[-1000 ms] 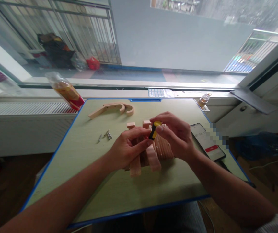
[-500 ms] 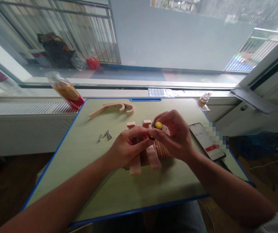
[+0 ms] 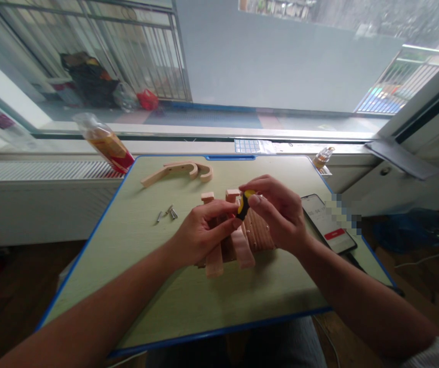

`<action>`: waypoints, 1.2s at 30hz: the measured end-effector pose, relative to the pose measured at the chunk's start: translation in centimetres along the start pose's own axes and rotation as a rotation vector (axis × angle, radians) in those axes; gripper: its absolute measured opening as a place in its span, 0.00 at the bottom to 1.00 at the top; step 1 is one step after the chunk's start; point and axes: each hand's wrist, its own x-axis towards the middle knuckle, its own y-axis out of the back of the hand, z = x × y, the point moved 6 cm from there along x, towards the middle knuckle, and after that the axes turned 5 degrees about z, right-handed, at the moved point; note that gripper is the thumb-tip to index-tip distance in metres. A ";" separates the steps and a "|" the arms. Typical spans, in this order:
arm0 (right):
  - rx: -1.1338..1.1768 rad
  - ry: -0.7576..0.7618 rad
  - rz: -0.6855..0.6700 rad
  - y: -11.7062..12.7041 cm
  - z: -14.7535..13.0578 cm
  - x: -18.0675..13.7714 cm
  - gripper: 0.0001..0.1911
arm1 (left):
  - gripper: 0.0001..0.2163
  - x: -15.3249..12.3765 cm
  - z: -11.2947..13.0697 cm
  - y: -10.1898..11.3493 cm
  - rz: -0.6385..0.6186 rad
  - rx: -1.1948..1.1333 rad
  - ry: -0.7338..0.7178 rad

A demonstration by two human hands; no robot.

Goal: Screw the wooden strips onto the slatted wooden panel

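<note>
At the far left, behind the back corner of the desk (image 3: 135,204), a plastic bottle (image 3: 103,143) with a red and yellow label leans on the window ledge. On the desk just right of it lie two curved wooden pieces (image 3: 177,171), side by side near the rear edge, and a little nearer the person sits a small cluster of screws (image 3: 167,213), well apart from the hands. The left hand (image 3: 196,235) comes next, reaching in from the lower left and lying over the near side of a slatted wooden assembly (image 3: 242,250) that stands on the middle of the desk. Its grip is pressed together, thumb and forefinger meeting at the lower black end of a stubby screwdriver (image 3: 243,204); whether they pinch the tool's tip or some small part there cannot be told. The screwdriver, yellow and black, is held tilted just above the top of the assembly, between the two hands. The right hand (image 3: 281,220) comes in from the lower right, and its grip pinches the yellow handle end with thumb and fingertips, the other fingers curled above it. Right of that hand a phone (image 3: 327,224) lies flat with its screen lit, near the desk's right edge, and a small clear bottle (image 3: 322,157) stands at the back right corner.
</note>
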 end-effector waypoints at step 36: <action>0.145 -0.032 0.018 -0.2 0.8 -0.3 0.08 | 0.17 0.0 -0.1 0.0 -0.008 -0.018 0.012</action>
